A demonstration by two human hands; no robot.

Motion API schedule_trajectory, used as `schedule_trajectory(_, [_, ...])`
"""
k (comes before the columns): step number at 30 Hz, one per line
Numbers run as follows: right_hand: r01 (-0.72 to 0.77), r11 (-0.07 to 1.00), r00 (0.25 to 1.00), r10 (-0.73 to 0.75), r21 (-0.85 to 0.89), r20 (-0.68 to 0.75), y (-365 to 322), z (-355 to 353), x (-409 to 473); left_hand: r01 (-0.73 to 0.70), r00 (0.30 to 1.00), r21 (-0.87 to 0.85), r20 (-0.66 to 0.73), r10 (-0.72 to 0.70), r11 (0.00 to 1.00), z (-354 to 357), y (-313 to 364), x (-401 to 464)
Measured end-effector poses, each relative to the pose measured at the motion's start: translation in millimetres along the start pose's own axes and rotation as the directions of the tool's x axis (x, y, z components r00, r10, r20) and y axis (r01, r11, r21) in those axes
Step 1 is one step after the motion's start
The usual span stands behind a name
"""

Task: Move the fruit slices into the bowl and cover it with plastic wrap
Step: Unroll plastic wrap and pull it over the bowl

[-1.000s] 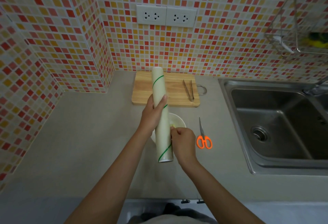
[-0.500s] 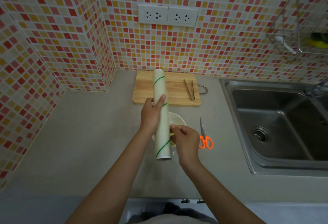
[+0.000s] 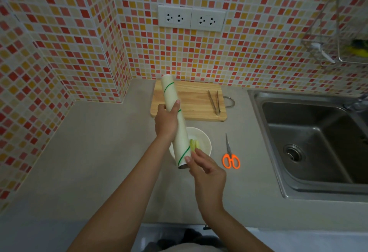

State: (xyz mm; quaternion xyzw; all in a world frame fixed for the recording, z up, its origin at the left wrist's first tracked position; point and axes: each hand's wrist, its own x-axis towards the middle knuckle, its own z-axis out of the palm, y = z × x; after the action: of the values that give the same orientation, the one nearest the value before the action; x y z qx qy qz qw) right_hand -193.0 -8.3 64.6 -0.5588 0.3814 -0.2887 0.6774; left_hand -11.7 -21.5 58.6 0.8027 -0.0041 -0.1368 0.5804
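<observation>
Head view: left hand point(image 3: 166, 124) has its grip clamped on the roll point(image 3: 175, 120) above the bowl point(image 3: 205, 142); right hand point(image 3: 207, 174) touches the roll's end, fingers loosely apart.

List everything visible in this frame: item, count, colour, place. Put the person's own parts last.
plastic wrap roll: 1, pale with green stripes, held tilted above the bowl
bowl: 1, white, on the counter in front of the cutting board
fruit slices: a few, pale green, inside the bowl
cutting board: 1, light wood, at the back of the counter by the wall
tongs: 1, metal, lying on the board's right side
scissors: 1, orange handles, on the counter right of the bowl
sink: 1, steel, far right
wall sockets: 2, white, on the tiled wall
wire rack: 1, metal, upper right wall
left hand: gripping the roll's middle
right hand: fingers at the roll's lower end
</observation>
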Motion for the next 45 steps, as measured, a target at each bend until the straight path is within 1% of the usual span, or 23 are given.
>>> schedule_trajectory(3, [0.011,1.0,1.0,-0.01,0.016,-0.03,1.8,-0.8,2.7,0.006,1.0,0.04,-0.026,-0.005,0.999,2.0,2.2,-2.3])
schedule_trajectory(8, [-0.035,0.996,0.996,0.041,0.084,-0.082,4.6,-0.1,8.1,0.003,0.999,0.064,-0.036,0.0,0.998,6.4,2.3,-5.7])
schedule_trajectory(10, [-0.028,0.998,0.995,0.033,0.061,-0.096,5.4,-0.1,10.5,0.003,0.999,0.066,-0.041,0.0,0.998,7.5,1.7,-6.3])
schedule_trajectory(14, [-0.001,0.998,0.995,-0.005,-0.059,-0.102,4.3,0.2,13.8,0.003,0.999,0.063,-0.038,-0.001,0.998,7.5,-1.0,-6.6])
schedule_trajectory(16, [-0.03,0.999,0.992,0.024,-0.046,-0.12,1.9,-3.1,18.5,-0.003,0.999,0.06,-0.035,0.005,0.998,6.8,-3.0,-6.2])
schedule_trajectory(18, [-0.077,0.997,0.989,0.077,0.007,-0.126,-0.6,-8.1,22.7,-0.005,0.999,0.05,-0.041,0.007,0.999,5.3,-4.8,-5.5])
schedule_trajectory(21, [-0.102,0.994,0.992,0.104,0.033,-0.072,-0.7,-11.0,24.0,0.004,0.999,0.034,-0.035,-0.003,0.999,4.4,-6.3,-5.3])
schedule_trajectory(25, [-0.06,0.993,0.998,0.063,-0.103,0.02,3.3,-4.2,29.7,0.002,0.999,0.029,-0.038,0.0,1.0,5.3,-5.5,-6.6])
schedule_trajectory(26, [-0.014,0.988,0.999,0.021,-0.153,0.042,3.6,-2.1,31.4,-0.003,0.999,0.031,-0.036,0.004,1.0,5.1,-5.3,-7.4])
schedule_trajectory(28, [0.126,0.963,0.992,-0.115,-0.238,0.06,2.7,0.3,32.4,-0.014,0.999,0.043,-0.034,0.016,0.999,4.4,-5.1,-8.8])
schedule_trajectory(29, [0.169,0.95,0.986,-0.163,-0.261,0.046,2.9,0.3,32.9,-0.018,0.999,0.048,-0.033,0.019,0.999,3.9,-5.3,-9.3])
schedule_trajectory(30, [0.17,0.951,0.985,-0.171,-0.257,0.018,4.1,-0.9,34.3,-0.018,0.999,0.048,-0.028,0.02,0.999,3.3,-5.6,-9.9])
schedule_trajectory(32, [0.089,0.978,0.995,-0.096,-0.188,-0.029,5.0,-4.4,36.7,-0.015,1.0,0.03,-0.011,0.016,0.999,3.3,-6.8,-11.6])
schedule_trajectory(34, [-0.025,0.994,0.998,0.018,-0.103,-0.063,5.3,-7.1,37.4,-0.014,1.0,0.008,0.012,0.014,1.0,4.3,-9.0,-14.4])
schedule_trajectory(36, [-0.076,0.996,0.996,0.073,-0.055,-0.06,5.0,-8.3,38.1,-0.016,1.0,0.002,0.022,0.016,1.0,5.1,-10.8,-17.9])
schedule_trajectory(38, [-0.029,0.996,1.0,0.03,-0.081,0.003,3.8,-6.1,40.3,-0.016,1.0,0.013,0.022,0.016,1.0,5.0,-11.2,-20.3])
schedule_trajectory(41, [0.164,0.961,0.984,-0.143,-0.224,0.105,2.6,-1.9,45.0,-0.021,1.0,0.044,0.019,0.02,0.999,5.4,-11.1,-22.9])
schedule_trajectory(43, [0.265,0.929,0.963,-0.245,-0.258,0.109,4.3,0.5,45.2,-0.032,0.999,0.06,0.017,0.031,0.998,5.3,-11.2,-23.7])
schedule_trajectory(45, [0.325,0.9,0.946,-0.311,-0.291,0.096,7.5,1.6,45.8,-0.035,0.999,0.065,0.024,0.034,0.997,4.9,-12.1,-23.7])
